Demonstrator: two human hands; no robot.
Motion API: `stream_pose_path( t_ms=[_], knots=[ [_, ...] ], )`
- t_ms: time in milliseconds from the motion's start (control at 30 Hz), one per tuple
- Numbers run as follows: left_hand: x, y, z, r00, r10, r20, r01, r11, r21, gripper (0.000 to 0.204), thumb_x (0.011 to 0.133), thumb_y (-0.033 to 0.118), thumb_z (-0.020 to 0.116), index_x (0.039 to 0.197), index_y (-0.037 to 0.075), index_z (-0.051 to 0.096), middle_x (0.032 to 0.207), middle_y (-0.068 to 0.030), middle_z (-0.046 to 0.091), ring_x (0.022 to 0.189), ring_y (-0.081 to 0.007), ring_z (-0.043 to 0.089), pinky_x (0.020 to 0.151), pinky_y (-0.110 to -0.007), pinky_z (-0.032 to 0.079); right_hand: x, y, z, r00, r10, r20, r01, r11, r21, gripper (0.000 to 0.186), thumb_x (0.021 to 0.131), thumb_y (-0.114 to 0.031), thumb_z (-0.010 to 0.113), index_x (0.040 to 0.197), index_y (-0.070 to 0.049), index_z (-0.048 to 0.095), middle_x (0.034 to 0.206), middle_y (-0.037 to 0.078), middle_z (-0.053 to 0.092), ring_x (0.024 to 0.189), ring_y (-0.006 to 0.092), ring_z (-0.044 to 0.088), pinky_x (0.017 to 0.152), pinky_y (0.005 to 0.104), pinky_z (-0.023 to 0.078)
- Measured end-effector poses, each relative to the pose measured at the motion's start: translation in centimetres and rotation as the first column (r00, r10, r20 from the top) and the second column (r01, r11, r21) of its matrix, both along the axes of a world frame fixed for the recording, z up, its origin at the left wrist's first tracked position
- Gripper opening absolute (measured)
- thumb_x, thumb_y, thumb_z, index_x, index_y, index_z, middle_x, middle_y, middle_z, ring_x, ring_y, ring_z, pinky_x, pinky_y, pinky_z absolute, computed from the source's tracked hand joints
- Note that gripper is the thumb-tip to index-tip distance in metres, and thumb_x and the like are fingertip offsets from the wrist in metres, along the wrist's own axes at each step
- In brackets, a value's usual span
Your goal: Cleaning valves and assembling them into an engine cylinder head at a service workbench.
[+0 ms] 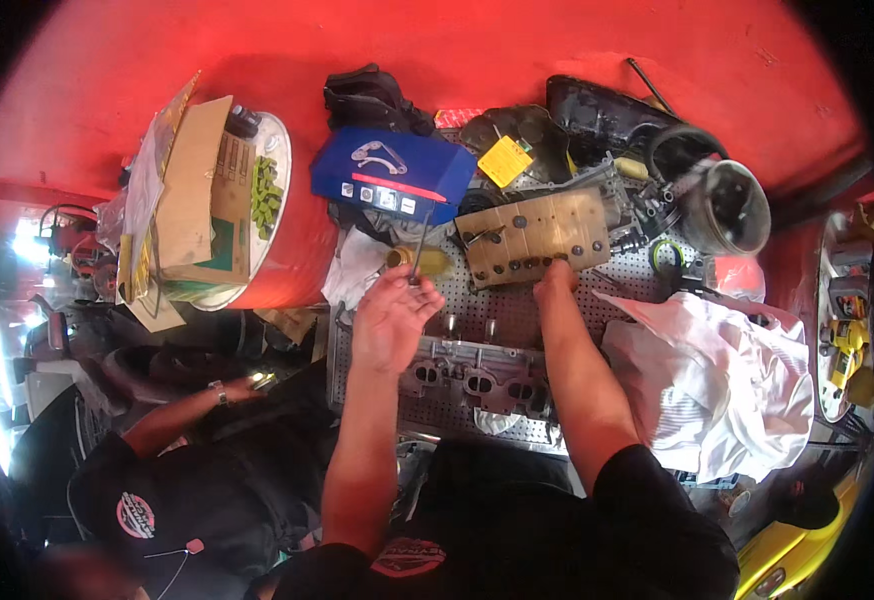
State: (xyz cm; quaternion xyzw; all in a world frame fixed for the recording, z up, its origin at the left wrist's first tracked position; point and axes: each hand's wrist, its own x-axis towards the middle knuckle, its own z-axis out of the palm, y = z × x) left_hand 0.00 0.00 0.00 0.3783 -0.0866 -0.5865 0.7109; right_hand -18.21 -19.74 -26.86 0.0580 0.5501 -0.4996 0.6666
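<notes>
My left hand (394, 305) is raised near the middle, its fingers pinching a thin dark metal rod (423, 240) that points up and away. Right of it lies a flat piece of brown cardboard (542, 225) with dark round metal pieces set in it, several along its near edge. My right hand (555, 280) reaches that edge, its fingertips closed against one of the round pieces; what they grip is partly hidden. Between my forearms a grey metal cylinder head (467, 378) rests on the perforated metal bench. Two small shiny cylinders (451, 326) stand at its far side.
Behind stand a blue box (387, 170), a yellow tag (505, 161), a black pan (602, 118) and a round metal cylinder (727, 208). White cloth (722, 380) covers the right side. A cardboard box (197, 200) tops a red drum at left. Another person's hand (247, 386) is at lower left.
</notes>
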Motion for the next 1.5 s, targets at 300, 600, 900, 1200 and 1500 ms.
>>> stream_pose_path(
  t_ms=[300,600,900,1200,1500],
  knots=[
    [-0.2,7.1,-1.1,0.994,0.110,0.009,-0.110,0.993,0.030,0.021,0.095,0.018,0.059,0.114,0.010,0.063,0.100,-0.0110,0.069,0.097,-0.0250,0.067,0.099,-0.048,0.049,-1.0,0.3,2.2,0.995,0.079,0.063,-0.088,0.982,0.169,0.049,0.096,-0.014,0.056,0.143,-0.004,0.047,0.138,0.014,0.055,0.116,0.0292,0.060,0.091,0.0494,0.051],
    [-2.8,10.4,-0.1,0.990,0.136,0.048,-0.136,0.991,0.005,0.020,0.095,0.015,0.059,0.114,0.008,0.062,0.101,-0.0111,0.068,0.099,-0.0254,0.066,0.096,-0.047,0.050,4.1,10.0,10.2,0.622,0.636,-0.457,-0.764,0.620,-0.177,0.016,0.093,-0.011,0.064,0.106,-0.002,0.069,0.096,0.005,0.070,0.082,0.0135,0.064,0.077,0.0277,0.052],
    [-6.1,13.4,-0.4,0.865,0.190,0.464,-0.257,0.963,0.085,0.023,0.090,-0.002,0.066,0.111,0.001,0.059,0.102,-0.0087,0.066,0.094,-0.0194,0.066,0.088,-0.036,0.054,1.7,21.9,24.1,0.536,0.801,-0.266,-0.802,0.384,-0.458,0.028,0.100,-0.028,0.061,0.113,-0.005,0.069,0.101,0.001,0.070,0.086,0.0091,0.061,0.079,0.0272,0.049],
    [-10.7,24.3,2.8,0.674,0.231,0.702,-0.187,0.972,-0.141,0.030,0.089,-0.012,0.061,0.116,0.001,0.056,0.120,-0.0138,0.067,0.108,-0.0172,0.064,0.095,-0.032,0.052,-2.0,35.1,26.9,0.593,0.748,-0.299,-0.639,0.211,-0.740,0.020,0.098,-0.012,0.064,0.112,0.000,0.073,0.117,0.008,0.067,0.114,0.0148,0.058,0.100,0.0283,0.043],
    [-17.2,39.5,1.5,0.692,0.105,0.714,-0.223,0.972,0.073,0.060,0.087,-0.007,0.067,0.141,0.004,0.043,0.117,-0.0120,0.067,0.109,-0.0163,0.063,0.091,-0.029,0.052,-9.7,48.0,27.2,0.648,0.666,-0.369,-0.603,0.154,-0.783,0.019,0.096,-0.010,0.066,0.112,-0.001,0.074,0.119,0.010,0.068,0.114,0.0182,0.060,0.098,0.0323,0.049]
  ],
)
